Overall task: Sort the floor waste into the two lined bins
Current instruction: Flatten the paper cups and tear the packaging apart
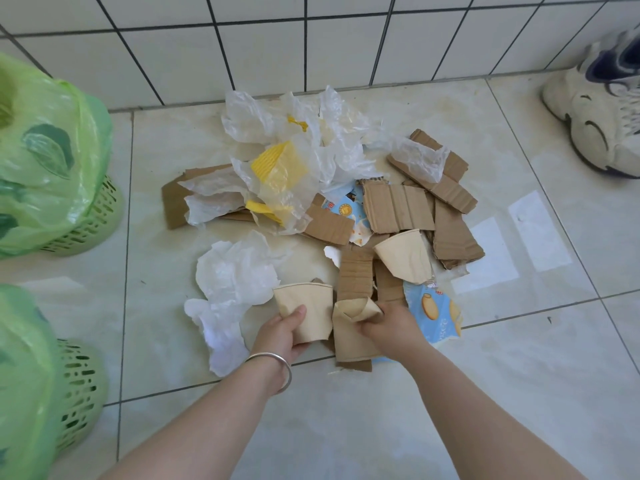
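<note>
Nearest me, my left hand [287, 332] was clamped on a flattened paper cup [306, 311], thumb over its front and the other fingers hidden behind it. My right hand [389, 325] was beside it, fingers closed on a crumpled cup [353, 327] that lay on the floor [346, 427] at the near edge of the pile. Just right of that hand lay a blue snack wrapper [433, 313], and to the left of my left hand a wad of white paper [225, 296]. The near bin [38, 382] stood at my lower left, its green liner hiding whatever it held. Farther in, a third cup [405, 256] lay on its side among torn cardboard strips [398, 209], with more cardboard fanned out to the right. Beyond that sat clear plastic bags [311, 133] tangled around a yellow piece [278, 162], hard up against the tiled wall [311, 39]. The far bin [52, 161] stood at the upper left, also lined in green, and I could not see into it. A white sneaker [602, 112] stood well apart at the upper right. I judged the sort barely begun: nearly all the waste lay unsorted on the floor, and both cups in hand had yet to reach a bin.
</note>
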A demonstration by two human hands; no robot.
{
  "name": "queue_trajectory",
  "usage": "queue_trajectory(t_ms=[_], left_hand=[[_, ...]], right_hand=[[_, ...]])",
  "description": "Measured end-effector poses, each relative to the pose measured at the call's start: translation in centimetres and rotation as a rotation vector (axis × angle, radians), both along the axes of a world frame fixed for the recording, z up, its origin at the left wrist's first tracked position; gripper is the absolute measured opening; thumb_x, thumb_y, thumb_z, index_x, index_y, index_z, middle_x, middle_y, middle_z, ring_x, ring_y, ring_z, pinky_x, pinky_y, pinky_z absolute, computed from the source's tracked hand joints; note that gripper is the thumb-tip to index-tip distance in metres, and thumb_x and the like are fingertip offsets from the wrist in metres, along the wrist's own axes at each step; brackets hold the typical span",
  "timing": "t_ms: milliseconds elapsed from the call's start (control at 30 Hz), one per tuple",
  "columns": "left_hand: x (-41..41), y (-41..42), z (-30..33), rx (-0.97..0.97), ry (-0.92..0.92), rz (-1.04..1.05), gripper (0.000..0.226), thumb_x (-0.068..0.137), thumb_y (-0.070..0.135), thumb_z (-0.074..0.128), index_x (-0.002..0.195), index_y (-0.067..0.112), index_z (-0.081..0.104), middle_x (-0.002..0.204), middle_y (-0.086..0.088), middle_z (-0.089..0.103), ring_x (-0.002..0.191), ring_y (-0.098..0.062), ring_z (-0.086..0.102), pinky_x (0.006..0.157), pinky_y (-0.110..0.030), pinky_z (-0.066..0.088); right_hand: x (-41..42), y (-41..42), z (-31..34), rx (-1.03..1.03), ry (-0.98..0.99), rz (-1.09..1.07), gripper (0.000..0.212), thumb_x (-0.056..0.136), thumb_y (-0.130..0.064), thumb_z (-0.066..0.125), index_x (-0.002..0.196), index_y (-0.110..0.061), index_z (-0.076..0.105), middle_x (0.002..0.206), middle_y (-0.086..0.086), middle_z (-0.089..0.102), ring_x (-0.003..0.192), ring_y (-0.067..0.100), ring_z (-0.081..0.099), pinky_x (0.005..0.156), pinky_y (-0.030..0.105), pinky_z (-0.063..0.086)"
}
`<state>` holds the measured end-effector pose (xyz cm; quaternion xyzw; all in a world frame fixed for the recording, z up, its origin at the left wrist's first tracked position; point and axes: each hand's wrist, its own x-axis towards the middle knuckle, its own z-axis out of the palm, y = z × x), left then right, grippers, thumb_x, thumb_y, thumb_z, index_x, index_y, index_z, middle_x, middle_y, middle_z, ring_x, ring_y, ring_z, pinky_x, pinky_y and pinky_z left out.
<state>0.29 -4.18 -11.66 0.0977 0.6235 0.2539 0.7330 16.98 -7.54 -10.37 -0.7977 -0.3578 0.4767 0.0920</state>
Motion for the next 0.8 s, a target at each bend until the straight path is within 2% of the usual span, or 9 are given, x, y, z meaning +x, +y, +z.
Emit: queue_trajectory(t_ms=[67,133,267,367,467,533,633,700,800], left_hand=[[-0.5,0.2,0.1,-0.033,-0.051,0.003,0.004,0.092,0.013,0.054,0.094,0.012,0.057,0.096,-0.004,0.062,0.098,-0.023,0.058,0.09,-0.043,0.05],[-1.0,0.4,0.3,-0.067,-0.1,0.026,0.011,0.092,0.015,0.054,0.102,0.011,0.056,0.102,-0.006,0.062,0.107,-0.027,0.056,0.097,-0.046,0.046],[-0.9,0.7,0.9,-0.106,-0.191,0.089,0.019,0.091,0.021,0.055,0.106,0.011,0.055,0.105,-0.012,0.064,0.096,-0.03,0.061,0.091,-0.047,0.048],[-0.8,0.9,1.1,-0.089,-0.227,0.11,0.023,0.091,0.025,0.053,0.109,0.011,0.054,0.107,-0.014,0.064,0.097,-0.032,0.062,0.093,-0.05,0.047],[-0.6,1.1,1.9,-0.079,-0.29,0.037,0.022,0.091,0.029,0.05,0.105,0.013,0.057,0.1,-0.011,0.067,0.091,-0.03,0.064,0.085,-0.049,0.049],[-0.4,1.4,2.3,-0.073,-0.321,0.007,0.023,0.09,0.029,0.051,0.104,0.012,0.059,0.096,-0.009,0.068,0.088,-0.027,0.064,0.081,-0.046,0.051],[-0.6,2.4,3.3,-0.037,-0.325,-0.009,0.029,0.086,0.027,0.055,0.109,0.01,0.058,0.102,-0.009,0.066,0.09,-0.024,0.063,0.087,-0.045,0.051],[-1.1,3.3,4.4,0.007,-0.291,-0.025,0.021,0.087,0.024,0.056,0.104,0.012,0.059,0.098,-0.007,0.067,0.087,-0.02,0.063,0.086,-0.041,0.052],[-2.3,4.5,6.9,0.085,-0.231,-0.017,0.009,0.09,0.019,0.055,0.095,0.014,0.06,0.089,-0.004,0.069,0.084,-0.018,0.064,0.081,-0.038,0.055]], right_hand=[[0.2,0.1,0.5,0.029,0.102,-0.129,0.015,0.084,-0.018,0.062,0.098,-0.012,0.063,0.08,0.0,0.057,0.079,0.017,0.052,0.058,0.026,0.038],[0.4,0.3,0.8,0.041,0.206,-0.189,0.012,0.085,-0.014,0.062,0.097,-0.015,0.061,0.08,-0.002,0.056,0.077,0.014,0.05,0.059,0.024,0.039],[0.2,0.3,1.0,0.063,0.299,-0.232,0.018,0.086,-0.01,0.061,0.102,-0.019,0.06,0.09,-0.002,0.059,0.085,0.014,0.052,0.067,0.025,0.042],[0.4,0.2,1.1,0.097,0.38,-0.349,0.019,0.086,-0.01,0.062,0.098,-0.024,0.063,0.099,0.0,0.064,0.095,0.02,0.056,0.079,0.031,0.045],[0.4,0.4,1.5,0.127,0.492,-0.424,0.02,0.083,-0.014,0.067,0.096,-0.029,0.064,0.103,-0.001,0.067,0.1,0.021,0.059,0.081,0.033,0.046],[0.1,0.7,1.9,0.135,0.541,-0.442,0.027,0.073,-0.021,0.07,0.099,-0.027,0.065,0.105,0.001,0.069,0.102,0.023,0.061,0.082,0.034,0.047],[-0.1,1.5,2.7,0.173,0.597,-0.469,0.022,0.08,-0.014,0.068,0.1,-0.025,0.066,0.102,0.0,0.07,0.098,0.021,0.062,0.08,0.035,0.048],[-0.3,2.1,3.6,0.188,0.614,-0.455,0.022,0.086,-0.009,0.063,0.103,-0.024,0.065,0.103,0.0,0.07,0.099,0.021,0.063,0.082,0.035,0.049],[-1.3,3.4,5.9,0.215,0.607,-0.412,0.028,0.085,-0.008,0.064,0.11,-0.02,0.063,0.105,0.0,0.07,0.099,0.021,0.063,0.08,0.033,0.05]])
